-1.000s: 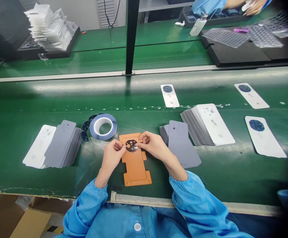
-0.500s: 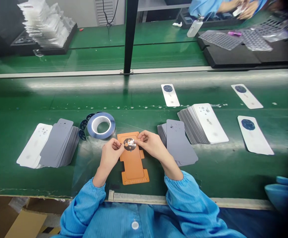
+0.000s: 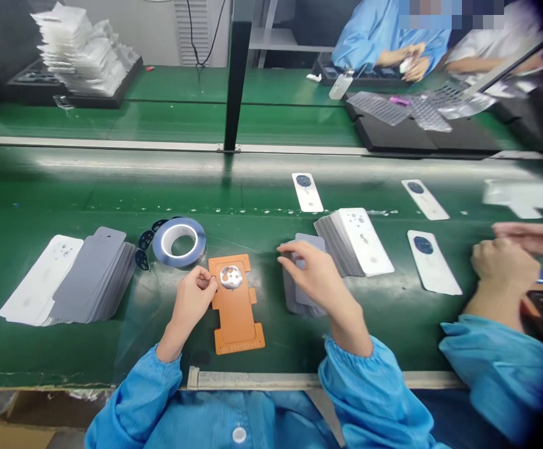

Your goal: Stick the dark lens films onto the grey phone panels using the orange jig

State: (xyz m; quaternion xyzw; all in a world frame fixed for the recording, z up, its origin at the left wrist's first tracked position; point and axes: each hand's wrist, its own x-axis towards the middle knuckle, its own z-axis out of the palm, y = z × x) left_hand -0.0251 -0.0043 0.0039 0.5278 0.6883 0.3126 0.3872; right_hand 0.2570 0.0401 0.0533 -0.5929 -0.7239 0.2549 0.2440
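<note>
On the green table lies an orange fixture point(image 3: 237, 321), with a round, shiny film piece with holes point(image 3: 230, 277) near its top end. My left hand point(image 3: 195, 293) is beside the fixture's upper left edge, its fingertips pinched together; whatever they may hold is too small to make out. Over the right grey stack of phone-shaped sheets point(image 3: 294, 293) is my right hand point(image 3: 315, 271), thumb and forefinger apart and nothing seen between them. A roll of blue-edged film point(image 3: 180, 242) rests above my left hand, dark round pieces point(image 3: 146, 240) trailing from its left side.
Grey sheets point(image 3: 88, 274) and white sheets point(image 3: 42, 280) lie at the left. A white stack point(image 3: 365, 243) and single white sheets with dark discs point(image 3: 434, 265) are at the right. Another person's hands point(image 3: 505, 274) reach in from the right. A dark post point(image 3: 236, 81) stands beyond.
My right hand has left the round piece and moved right to the grey stack, fingers apart. My left hand stays by the fixture. Another person's hands have appeared at right. The view has shifted.
</note>
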